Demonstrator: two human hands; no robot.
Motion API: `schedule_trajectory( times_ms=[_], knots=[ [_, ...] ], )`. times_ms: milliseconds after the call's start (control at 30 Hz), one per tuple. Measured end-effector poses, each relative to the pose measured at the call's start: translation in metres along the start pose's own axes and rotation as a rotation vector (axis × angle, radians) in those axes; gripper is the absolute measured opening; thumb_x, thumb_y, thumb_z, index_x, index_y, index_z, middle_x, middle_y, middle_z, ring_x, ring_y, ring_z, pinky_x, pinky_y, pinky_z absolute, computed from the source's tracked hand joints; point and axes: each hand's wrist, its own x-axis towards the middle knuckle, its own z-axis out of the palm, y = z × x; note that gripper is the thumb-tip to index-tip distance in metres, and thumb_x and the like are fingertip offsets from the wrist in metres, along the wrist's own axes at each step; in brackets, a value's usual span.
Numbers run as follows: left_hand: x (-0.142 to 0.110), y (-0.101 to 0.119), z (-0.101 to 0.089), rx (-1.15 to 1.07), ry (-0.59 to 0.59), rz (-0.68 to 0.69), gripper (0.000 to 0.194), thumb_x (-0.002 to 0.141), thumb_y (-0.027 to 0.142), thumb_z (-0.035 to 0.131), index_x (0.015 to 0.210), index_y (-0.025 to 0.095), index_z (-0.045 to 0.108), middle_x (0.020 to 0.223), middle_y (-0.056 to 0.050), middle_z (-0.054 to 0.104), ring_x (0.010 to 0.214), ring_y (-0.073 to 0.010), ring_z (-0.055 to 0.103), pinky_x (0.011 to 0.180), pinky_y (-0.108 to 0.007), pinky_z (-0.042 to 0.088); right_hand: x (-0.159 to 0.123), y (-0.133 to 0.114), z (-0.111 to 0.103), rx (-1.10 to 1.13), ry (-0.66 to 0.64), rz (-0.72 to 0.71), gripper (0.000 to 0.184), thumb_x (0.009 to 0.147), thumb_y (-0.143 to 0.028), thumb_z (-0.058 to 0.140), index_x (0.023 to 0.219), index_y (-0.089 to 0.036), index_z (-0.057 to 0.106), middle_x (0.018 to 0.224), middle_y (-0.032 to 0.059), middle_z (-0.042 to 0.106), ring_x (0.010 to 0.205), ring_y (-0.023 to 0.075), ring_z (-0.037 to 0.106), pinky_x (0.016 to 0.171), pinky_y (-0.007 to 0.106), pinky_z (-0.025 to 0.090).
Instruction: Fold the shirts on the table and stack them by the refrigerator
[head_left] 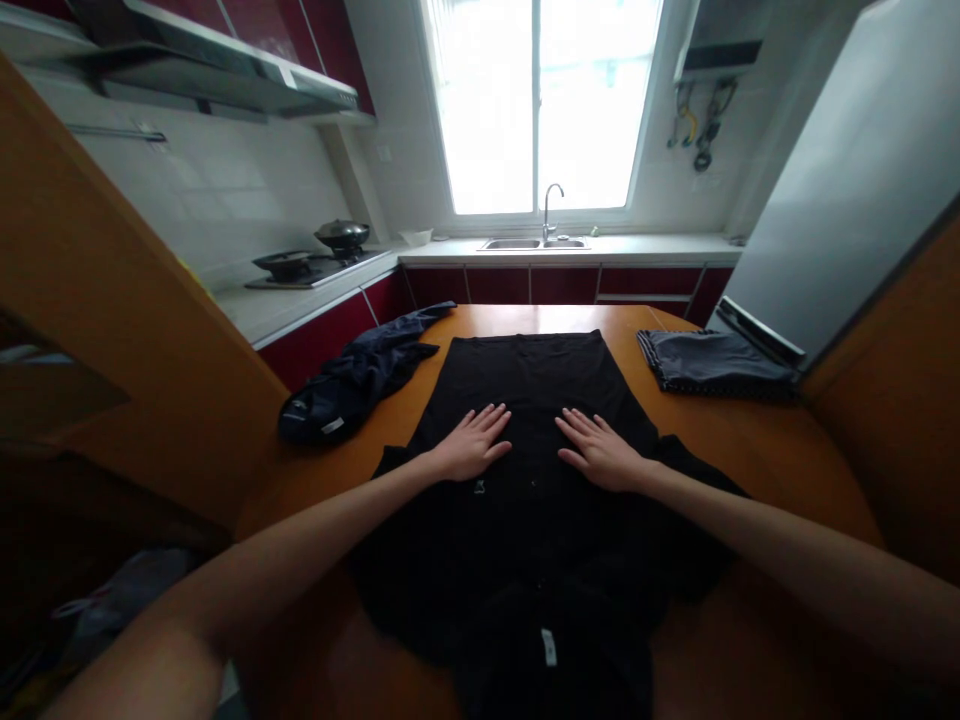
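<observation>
A black short-sleeved shirt (532,540) lies spread on the wooden table, its hem toward the window and its collar, with a white label, nearest me. My left hand (474,443) rests flat on the left part of the shirt, fingers stretched out, just beyond a small light logo. On the right part my right hand (598,450) lies flat as well, fingers spread. Neither hand grips the cloth. Between the two hands runs a strip of smooth black fabric. The sleeves stick out to both sides, partly beneath my forearms.
On the wooden table (780,450), a crumpled dark navy garment (360,375) lies at the left and folded grey clothes (712,360) at the right, beside a dark-edged flat object (761,330). Beyond are a sink (517,244), a stove (322,268) with pans, and a tall pale fridge (862,190).
</observation>
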Motion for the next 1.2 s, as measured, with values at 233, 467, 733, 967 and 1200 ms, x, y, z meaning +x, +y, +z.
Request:
schedule_trajectory(
  times_ms=[233, 467, 733, 967, 1200],
  knots=[
    [0.084, -0.036, -0.018, 0.032, 0.101, -0.167, 0.064, 0.104, 0.045, 0.023, 0.159, 0.012, 0.023, 0.166, -0.015, 0.014, 0.154, -0.0268, 0.01, 0.122, -0.049, 0.014, 0.085, 0.037, -0.009, -0.053, 0.004, 0.276, 0.061, 0.103, -0.043, 0.028, 0.155, -0.012, 0.032, 0.165, 0.018, 0.02, 0.153, 0.0298, 0.014, 0.12, 0.058, 0.015],
    [0.179, -0.04, -0.011, -0.005, 0.041, -0.094, 0.067, 0.103, 0.054, 0.021, 0.159, 0.016, 0.023, 0.167, -0.01, 0.014, 0.154, -0.0264, 0.012, 0.122, -0.052, 0.012, 0.162, 0.065, -0.005, -0.05, 0.004, 0.223, 0.062, 0.103, -0.043, 0.029, 0.156, -0.011, 0.03, 0.165, 0.0152, 0.02, 0.153, 0.0274, 0.015, 0.121, 0.055, 0.012],
    [0.208, -0.125, -0.042, 0.035, 0.088, -0.416, 0.067, 0.103, 0.046, 0.017, 0.158, 0.008, 0.022, 0.166, -0.018, 0.014, 0.153, -0.0338, 0.011, 0.12, -0.057, 0.013, 0.207, 0.162, -0.032, -0.083, 0.062, 0.442, 0.062, 0.105, -0.037, 0.026, 0.153, 0.002, 0.031, 0.162, 0.0259, 0.021, 0.152, 0.0337, 0.016, 0.12, 0.056, 0.011],
    [0.236, -0.072, -0.016, 0.001, 0.025, -0.013, 0.066, 0.103, 0.05, 0.017, 0.161, 0.016, 0.016, 0.168, -0.007, 0.012, 0.155, -0.0249, 0.008, 0.123, -0.049, 0.011, 0.237, 0.11, -0.002, -0.041, -0.004, 0.096, 0.059, 0.104, -0.036, 0.029, 0.157, -0.012, 0.028, 0.166, 0.0125, 0.02, 0.153, 0.0255, 0.015, 0.122, 0.05, 0.012],
    [0.202, -0.164, -0.039, 0.002, 0.036, -0.397, 0.066, 0.103, 0.055, 0.018, 0.16, 0.023, 0.024, 0.167, -0.009, 0.013, 0.154, -0.0318, 0.01, 0.119, -0.06, 0.011, 0.233, 0.184, -0.034, -0.026, 0.026, 0.4, 0.062, 0.106, -0.04, 0.03, 0.154, -0.002, 0.029, 0.162, 0.0257, 0.021, 0.151, 0.0339, 0.018, 0.117, 0.06, 0.01]
  ],
)
